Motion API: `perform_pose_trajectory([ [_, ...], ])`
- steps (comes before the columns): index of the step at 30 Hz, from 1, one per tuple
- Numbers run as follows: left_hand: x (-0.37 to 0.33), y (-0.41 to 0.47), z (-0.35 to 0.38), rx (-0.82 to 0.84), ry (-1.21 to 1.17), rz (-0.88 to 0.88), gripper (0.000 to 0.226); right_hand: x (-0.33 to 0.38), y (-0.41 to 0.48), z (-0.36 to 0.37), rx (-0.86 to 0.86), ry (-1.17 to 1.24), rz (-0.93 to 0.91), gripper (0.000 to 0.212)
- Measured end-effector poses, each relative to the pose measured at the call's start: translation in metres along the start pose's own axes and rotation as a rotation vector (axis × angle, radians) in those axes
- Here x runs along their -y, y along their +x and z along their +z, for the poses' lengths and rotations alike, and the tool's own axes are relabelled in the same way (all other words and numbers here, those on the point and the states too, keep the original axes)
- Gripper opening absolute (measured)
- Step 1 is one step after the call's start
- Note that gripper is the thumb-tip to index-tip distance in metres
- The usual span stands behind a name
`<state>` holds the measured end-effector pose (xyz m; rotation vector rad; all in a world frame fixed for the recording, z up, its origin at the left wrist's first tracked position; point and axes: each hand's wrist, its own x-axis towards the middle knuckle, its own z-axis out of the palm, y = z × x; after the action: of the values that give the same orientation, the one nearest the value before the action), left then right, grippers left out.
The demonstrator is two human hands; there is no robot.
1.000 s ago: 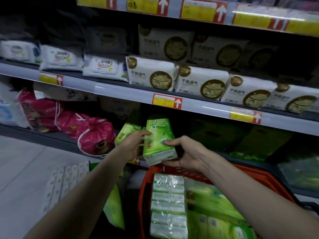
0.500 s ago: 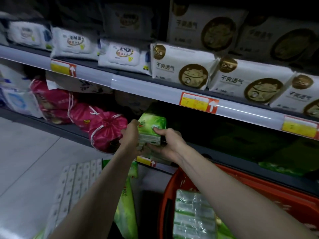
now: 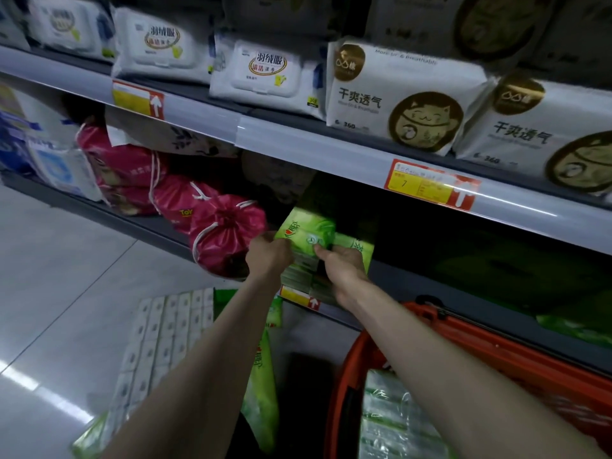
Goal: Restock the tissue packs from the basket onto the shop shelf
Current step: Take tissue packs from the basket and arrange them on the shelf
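Low shop shelf [image 3: 463, 299], just right of pink bag [image 3: 225, 236]: L hand [image 3: 266, 256] & R hand [image 3: 341, 263] pinch green tissue pack [image 3: 306, 235], seating it; basket [image 3: 496, 352] below-right of bag holds more packs [image 3: 390, 422]; restock prob. unfinished.

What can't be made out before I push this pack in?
Head view:
- Shelf behind the green tissue pack: too dark to judge room.
- Orange basket: cut off by the bottom edge, its packs uncountable.
- Lower price tag: print too small, blurred.
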<state>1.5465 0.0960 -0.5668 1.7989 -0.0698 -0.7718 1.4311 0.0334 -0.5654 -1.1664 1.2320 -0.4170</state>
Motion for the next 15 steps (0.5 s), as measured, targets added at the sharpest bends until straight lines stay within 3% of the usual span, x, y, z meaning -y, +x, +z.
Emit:
perform_pose_trajectory([
  [4, 0.005, 0.005, 0.003, -0.037, -0.018, -0.032, 0.012, -0.001, -0.008, -0.008, -0.074, -0.101, -0.044, 0.054],
  [8, 0.005, 0.007, 0.000, 0.033, -0.025, -0.023, 0.031, 0.001, -0.011, -0.013, -0.036, -0.153, -0.056, 0.051],
  [11, -0.003, -0.002, 0.002, 0.032, -0.023, -0.042, 0.031, 0.004, -0.017, -0.017, 0.018, -0.163, -0.058, 0.048],
  [15, -0.016, -0.024, 0.001, 0.093, 0.002, -0.040, 0.054, 0.014, -0.033, -0.027, 0.026, -0.184, -0.105, 0.040],
])
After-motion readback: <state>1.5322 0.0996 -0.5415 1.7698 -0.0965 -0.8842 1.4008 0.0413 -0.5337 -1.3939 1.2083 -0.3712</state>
